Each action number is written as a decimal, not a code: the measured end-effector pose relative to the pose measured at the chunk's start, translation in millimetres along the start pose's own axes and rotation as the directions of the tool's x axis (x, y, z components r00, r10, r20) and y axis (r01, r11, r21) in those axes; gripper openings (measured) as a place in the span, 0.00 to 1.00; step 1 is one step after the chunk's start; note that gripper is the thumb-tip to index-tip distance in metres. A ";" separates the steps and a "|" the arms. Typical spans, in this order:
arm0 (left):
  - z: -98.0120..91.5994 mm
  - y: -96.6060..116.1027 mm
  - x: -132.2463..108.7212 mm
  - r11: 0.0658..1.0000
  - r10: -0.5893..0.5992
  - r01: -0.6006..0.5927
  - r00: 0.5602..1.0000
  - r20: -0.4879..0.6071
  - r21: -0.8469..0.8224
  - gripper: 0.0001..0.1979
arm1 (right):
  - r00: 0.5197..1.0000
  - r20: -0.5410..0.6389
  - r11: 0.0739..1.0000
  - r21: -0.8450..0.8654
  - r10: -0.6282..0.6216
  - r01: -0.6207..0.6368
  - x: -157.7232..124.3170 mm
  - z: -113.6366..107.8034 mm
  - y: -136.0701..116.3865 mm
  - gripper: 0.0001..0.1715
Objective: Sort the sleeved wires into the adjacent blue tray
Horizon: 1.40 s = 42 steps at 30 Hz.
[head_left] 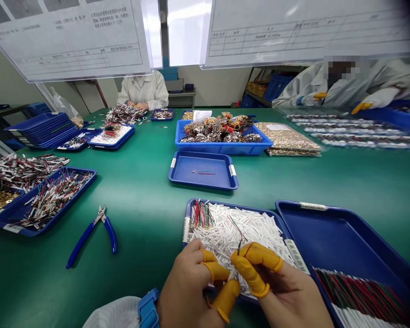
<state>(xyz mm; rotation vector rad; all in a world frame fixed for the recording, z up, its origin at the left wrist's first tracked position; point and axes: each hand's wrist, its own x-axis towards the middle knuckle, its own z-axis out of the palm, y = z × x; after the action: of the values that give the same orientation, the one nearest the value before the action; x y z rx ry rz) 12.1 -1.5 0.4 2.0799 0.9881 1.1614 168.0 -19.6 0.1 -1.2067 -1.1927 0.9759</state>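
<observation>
My left hand (187, 291) and my right hand (269, 284) meet low in the view, both with yellow finger cots on several fingers. They sit over the near edge of a blue tray (225, 207) heaped with white-sleeved wires (241, 234). A thin dark wire with a red strand (238, 237) rises from the pinch of my right thumb and forefinger. The curled fingers of my left hand lie close against that spot, and what they hold is hidden. Coloured wire ends (201, 214) stick up at the tray's far left corner.
A second blue tray (328, 228) of red and green wires stands to the right. Blue-handled pliers (92, 237) lie on the green bench at left, beside a wire-filled tray (44, 202). Further trays stand ahead. Co-workers in white sit across the bench.
</observation>
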 end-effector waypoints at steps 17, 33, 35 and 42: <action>-4.7 0.4 6.4 0.986 -0.166 0.168 0.962 0.218 0.008 0.21 | 0.909 -0.034 0.864 -0.327 -0.416 0.384 -3.0 9.4 -11.1 0.07; -8.2 -1.1 7.6 0.998 -0.053 0.053 0.999 0.001 0.017 0.09 | 0.936 -0.221 0.499 -0.799 0.273 -0.335 11.6 -175.6 -21.7 0.05; -7.9 -2.2 7.1 0.999 -0.042 0.042 0.999 -0.003 0.026 0.08 | 0.924 -0.263 0.459 -0.809 0.277 -0.368 11.9 -173.0 -17.0 0.05; -7.4 -3.2 5.7 0.995 -0.086 0.085 0.996 0.010 0.059 0.09 | 0.961 -0.250 0.504 -0.818 0.121 -0.277 20.5 -117.4 -25.6 0.07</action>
<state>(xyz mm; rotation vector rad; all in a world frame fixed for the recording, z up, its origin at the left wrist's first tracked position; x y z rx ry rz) 6.6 5.8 4.2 2.0663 1.1070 1.0875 285.5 -20.9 32.4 -2.2147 -1.4700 0.3734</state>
